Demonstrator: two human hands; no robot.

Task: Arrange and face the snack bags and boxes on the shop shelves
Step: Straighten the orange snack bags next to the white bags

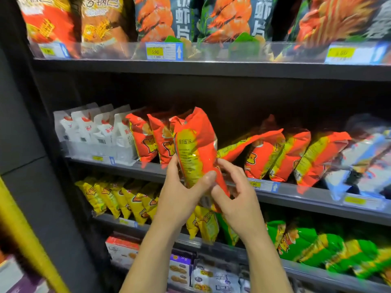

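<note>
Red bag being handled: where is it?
Head view, centre: the red bag, gripped by left hand and right hand, stands before the middle shelf, amid matching bags.

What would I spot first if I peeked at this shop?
A bright red snack bag, held up in the middle by the left hand and right hand. Above it, big prawn bags fill the top shelf; green bags lie lower right.
</note>
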